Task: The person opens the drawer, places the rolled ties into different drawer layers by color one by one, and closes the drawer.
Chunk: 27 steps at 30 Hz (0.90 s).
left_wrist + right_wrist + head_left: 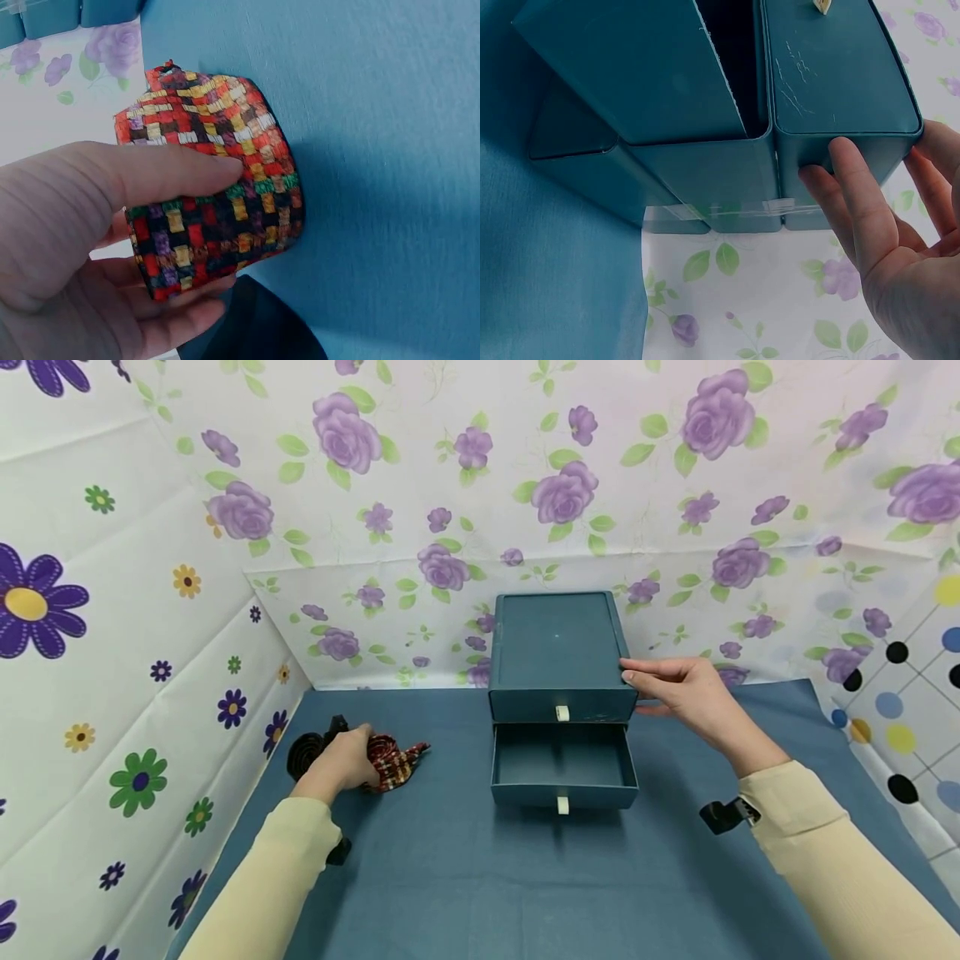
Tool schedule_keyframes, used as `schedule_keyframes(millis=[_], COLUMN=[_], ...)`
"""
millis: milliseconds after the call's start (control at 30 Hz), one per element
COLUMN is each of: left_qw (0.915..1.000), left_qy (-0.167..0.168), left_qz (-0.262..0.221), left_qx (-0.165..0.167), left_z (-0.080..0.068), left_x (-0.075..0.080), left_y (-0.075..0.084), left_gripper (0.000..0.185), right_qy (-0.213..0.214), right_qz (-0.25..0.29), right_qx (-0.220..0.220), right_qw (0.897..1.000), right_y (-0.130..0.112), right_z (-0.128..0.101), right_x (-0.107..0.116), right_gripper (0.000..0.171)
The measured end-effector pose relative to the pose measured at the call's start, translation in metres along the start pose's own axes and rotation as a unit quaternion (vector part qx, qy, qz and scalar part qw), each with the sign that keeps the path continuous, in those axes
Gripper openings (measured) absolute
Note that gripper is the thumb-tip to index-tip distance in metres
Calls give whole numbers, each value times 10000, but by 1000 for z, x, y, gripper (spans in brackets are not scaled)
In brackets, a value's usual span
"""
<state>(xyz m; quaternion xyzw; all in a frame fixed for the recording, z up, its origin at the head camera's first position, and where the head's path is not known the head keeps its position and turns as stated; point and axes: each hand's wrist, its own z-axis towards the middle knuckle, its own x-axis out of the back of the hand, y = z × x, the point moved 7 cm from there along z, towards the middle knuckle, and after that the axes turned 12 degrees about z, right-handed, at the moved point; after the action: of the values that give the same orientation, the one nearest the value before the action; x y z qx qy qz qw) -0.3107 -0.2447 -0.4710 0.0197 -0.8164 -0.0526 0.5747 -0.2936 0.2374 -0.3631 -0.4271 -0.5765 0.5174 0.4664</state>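
Note:
In the head view my left hand (pixel 347 762) is at the left of the table, with its thumb on top of a rolled checked cloth strip (pixel 393 764) and its fingers curled under it. The left wrist view shows that strip's red, yellow, black and green woven pattern (pixel 225 127). A black roll (pixel 302 755) lies just left of this hand. My right hand (pixel 686 697) touches the right side and top edge of a blue drawer cabinet (pixel 555 639); two nearly straight fingertips (pixel 847 154) press its side. The drawer (pixel 562 777) below the top one is pulled out and holds nothing visible.
The top drawer (pixel 525 706) is closed and has a pale pull tab. Another tier (pixel 570 120) shows beneath the pulled-out drawer in the right wrist view. A blue cloth (pixel 450 877) covers the table; flowered sheets (pixel 450 635) stand behind it and at the sides.

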Motion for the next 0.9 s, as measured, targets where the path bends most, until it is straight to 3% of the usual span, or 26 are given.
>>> schedule_keyframes(millis=[267,400,567,733,900], left_qw=[9984,9942,9845,9665,9310], left_qy=[412,890,1470,2057,2904], left_qz=[-148,-300,-832,-1507,-2203], left_qx=[-345,-530,-480,-282,-199], left_z=[-1,-4,-13,-26,-44], left_x=[6,22,48,71,92], left_y=[16,27,39,52,65], left_gripper=[77,73,71,74,70], right_qy=[4,40,47,-3,-28], right_qz=[13,-2,-18,-37,-76], right_qx=[-80,-65,-15,12,4], right_qw=[10000,10000,10000,10000,10000], right_y=[4,5,2,1,0], right_z=[2,1,-1,-1,-1], right_x=[1,2,2,1,0], right_gripper=[45,45,46,47,47])
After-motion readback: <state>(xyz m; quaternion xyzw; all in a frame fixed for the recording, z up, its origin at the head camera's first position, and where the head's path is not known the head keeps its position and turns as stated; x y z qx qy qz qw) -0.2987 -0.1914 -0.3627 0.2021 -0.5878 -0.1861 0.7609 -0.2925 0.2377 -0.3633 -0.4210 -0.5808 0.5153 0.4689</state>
